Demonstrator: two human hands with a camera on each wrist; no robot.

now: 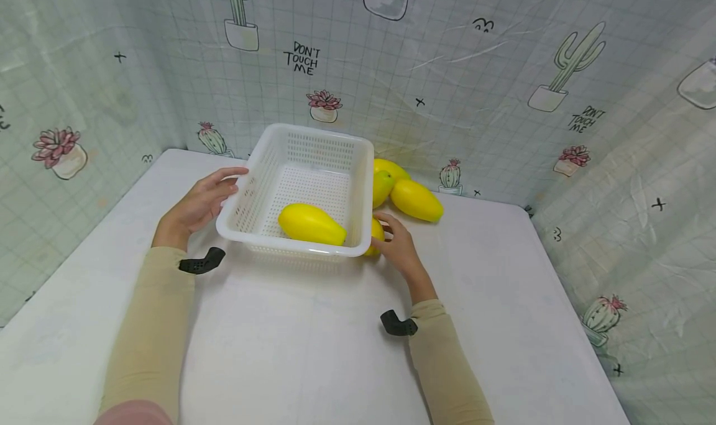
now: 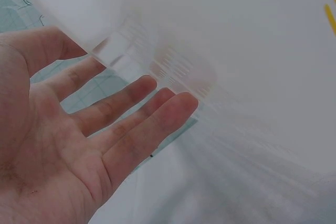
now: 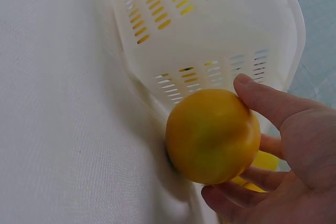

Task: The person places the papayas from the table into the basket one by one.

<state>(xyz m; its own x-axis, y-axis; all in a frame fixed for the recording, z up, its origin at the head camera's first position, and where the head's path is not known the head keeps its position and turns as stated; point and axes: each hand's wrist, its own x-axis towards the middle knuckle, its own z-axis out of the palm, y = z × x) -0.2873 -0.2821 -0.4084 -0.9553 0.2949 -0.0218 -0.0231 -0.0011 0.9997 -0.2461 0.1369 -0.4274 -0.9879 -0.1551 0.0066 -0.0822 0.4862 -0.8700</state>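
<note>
A white perforated plastic basket point(image 1: 313, 186) stands toward the back of the table, with one yellow papaya point(image 1: 311, 224) lying inside near its front wall. My left hand point(image 1: 198, 204) is at the basket's left side; in the left wrist view its fairly straight fingers point(image 2: 131, 103) rest against the rim. Outside the right wall my right hand point(image 1: 398, 245) holds another yellow papaya point(image 3: 212, 136), thumb on one side and fingers round the other. That papaya is low at the table, next to the basket, and partly hidden by the rim in the head view.
Behind my right hand several more yellow papayas lie by the basket, among them one with a greenish tip point(image 1: 383, 187) and one farther right point(image 1: 417, 200). A cactus-print curtain point(image 1: 358, 71) hangs behind the white table point(image 1: 302, 338).
</note>
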